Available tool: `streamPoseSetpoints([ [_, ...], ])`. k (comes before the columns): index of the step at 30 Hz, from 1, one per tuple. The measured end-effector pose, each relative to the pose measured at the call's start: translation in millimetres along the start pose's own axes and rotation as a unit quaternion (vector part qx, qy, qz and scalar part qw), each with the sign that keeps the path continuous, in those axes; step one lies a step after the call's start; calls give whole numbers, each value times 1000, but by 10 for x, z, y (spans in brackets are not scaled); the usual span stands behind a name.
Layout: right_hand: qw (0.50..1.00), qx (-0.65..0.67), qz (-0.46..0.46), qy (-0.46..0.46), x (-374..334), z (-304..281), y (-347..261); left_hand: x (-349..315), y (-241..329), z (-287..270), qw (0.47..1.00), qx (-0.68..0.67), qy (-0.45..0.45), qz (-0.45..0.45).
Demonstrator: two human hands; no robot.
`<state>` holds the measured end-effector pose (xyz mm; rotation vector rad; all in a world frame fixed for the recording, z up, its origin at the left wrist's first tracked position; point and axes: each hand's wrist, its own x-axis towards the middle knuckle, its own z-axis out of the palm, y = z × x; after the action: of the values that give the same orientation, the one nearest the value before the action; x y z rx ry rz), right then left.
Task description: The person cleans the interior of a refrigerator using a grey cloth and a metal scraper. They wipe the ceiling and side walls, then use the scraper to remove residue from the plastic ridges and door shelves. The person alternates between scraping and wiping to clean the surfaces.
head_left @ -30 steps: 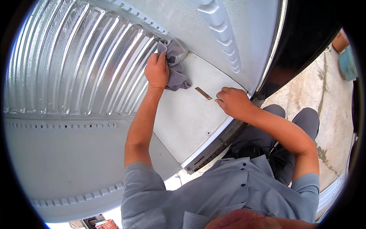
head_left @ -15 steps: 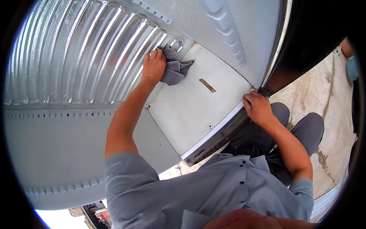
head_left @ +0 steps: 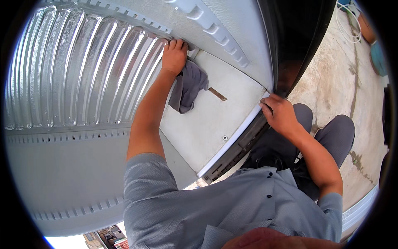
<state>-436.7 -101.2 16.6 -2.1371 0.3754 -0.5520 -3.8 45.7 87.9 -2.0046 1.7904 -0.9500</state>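
My left hand (head_left: 174, 57) is closed on a dark grey cloth (head_left: 190, 87), pressed into the far corner where the foil-covered ribbed wall (head_left: 103, 70) meets a white panel (head_left: 199, 133). Bunched under the palm, the cloth spills onto the panel toward me; part of it is hidden by the hand. The panel has a brown slot and a small round fastener. At the front, my right hand (head_left: 280, 114) curls its fingers over the white rim (head_left: 232, 145) of the cabinet, near its right corner.
A notched shelf support (head_left: 211, 29) runs along the right side wall. A dark glossy door-like panel (head_left: 294, 41) stands at the right. Beyond it lie a concrete floor (head_left: 331, 91) and a coiled white cable (head_left: 346, 29). Another pale side wall (head_left: 74, 170) spreads at left.
My left hand has moved farther into the corner, and the cloth now trails toward me over the panel. My right hand stays on the rim. The whole view has shifted slightly.
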Motion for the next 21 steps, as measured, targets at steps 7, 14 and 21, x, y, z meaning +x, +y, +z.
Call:
streamPoseSetpoints([
  [7, 999, -2, 38, 8, -11, -64, -3, -244, 101, 381, 991, 24, -122, 55],
  [14, 1000, -2, 15, -13, 92, 108, -31, -1328, 255, 133, 973, -30, -198, -118],
  [21, 993, 106, 14, -58, 1213, 1128, -588, -1739, 1135, -369, 851, -102, 55, -511],
])
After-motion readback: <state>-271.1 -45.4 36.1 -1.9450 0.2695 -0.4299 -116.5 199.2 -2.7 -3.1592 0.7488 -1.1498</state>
